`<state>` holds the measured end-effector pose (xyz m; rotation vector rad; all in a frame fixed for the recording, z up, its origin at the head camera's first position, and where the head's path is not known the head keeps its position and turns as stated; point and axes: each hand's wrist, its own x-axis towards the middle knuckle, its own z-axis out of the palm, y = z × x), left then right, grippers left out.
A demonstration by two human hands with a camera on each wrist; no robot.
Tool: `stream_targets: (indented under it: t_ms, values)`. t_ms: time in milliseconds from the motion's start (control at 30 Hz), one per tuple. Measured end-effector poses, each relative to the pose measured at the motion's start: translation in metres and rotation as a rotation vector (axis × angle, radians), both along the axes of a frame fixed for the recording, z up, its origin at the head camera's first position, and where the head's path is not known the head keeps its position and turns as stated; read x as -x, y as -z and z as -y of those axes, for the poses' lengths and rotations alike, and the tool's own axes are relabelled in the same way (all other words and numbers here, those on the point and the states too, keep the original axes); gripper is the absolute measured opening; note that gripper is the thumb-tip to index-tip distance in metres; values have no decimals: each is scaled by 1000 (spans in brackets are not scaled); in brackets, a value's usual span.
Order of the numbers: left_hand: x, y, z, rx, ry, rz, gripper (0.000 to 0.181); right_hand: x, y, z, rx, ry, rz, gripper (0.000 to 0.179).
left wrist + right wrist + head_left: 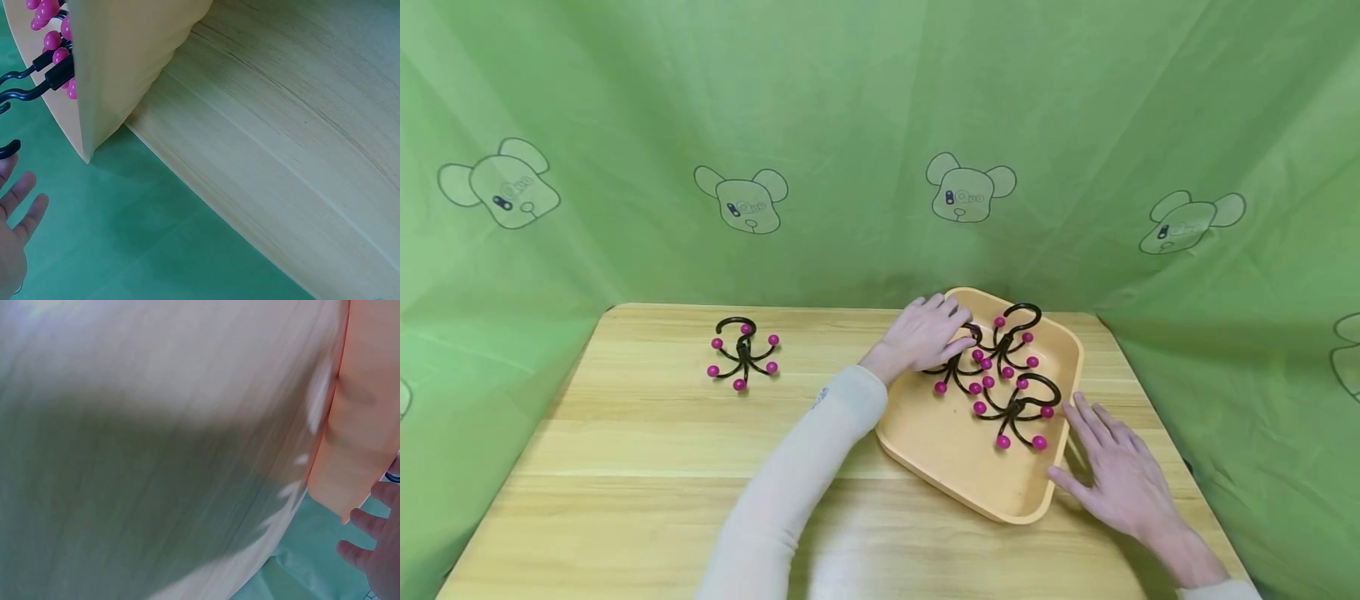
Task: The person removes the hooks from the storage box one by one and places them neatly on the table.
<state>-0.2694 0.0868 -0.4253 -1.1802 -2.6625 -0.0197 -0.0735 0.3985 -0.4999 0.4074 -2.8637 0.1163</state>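
Observation:
Toward the back left of a tan plastic tray (955, 467), my left hand (925, 333) pinches the curved top of a black multi-arm hanger hook (953, 367) with pink ball tips. Its other fingers spread out, as the left wrist view shows, and part of the hook is hidden behind them. Two more such hooks lie in the tray, a back hook (1006, 343) and a front hook (1015, 408). Beside the tray's right wall is my right hand (1116, 475), fingers extended and fingertips right at the rim, holding nothing.
A fourth hanger hook (743, 350) stands on the wooden table (662, 467), well left of the tray. Green curtain cloth (850, 250) printed with mouse heads hangs behind the table and on both sides. The tray sits near the table's back right edge.

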Motion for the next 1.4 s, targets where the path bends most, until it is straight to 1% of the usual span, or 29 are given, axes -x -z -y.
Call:
stream_targets:
  t_ms: [200, 433, 633, 967, 1200, 1400]
  values:
    - [0, 0, 0, 17, -15, -4, 45, 0, 0, 1, -6, 6, 9, 105]
    - [1, -1, 0, 25, -12, -25, 40, -1, -1, 1, -6, 8, 7, 107]
    - [2, -1, 0, 28, -25, -17, 34, -1, 0, 0, -11, 4, 1, 108]
    - [3, -1, 0, 27, -11, -27, 33, 0, -1, 0, -19, 6, 4, 109]
    - [3, -4, 2, 33, -2, -37, 29, 0, -1, 1, -14, 7, 3, 108]
    - [2, -7, 6, 21, 9, -69, 29, -1, -1, 0, -19, 6, 0, 109]
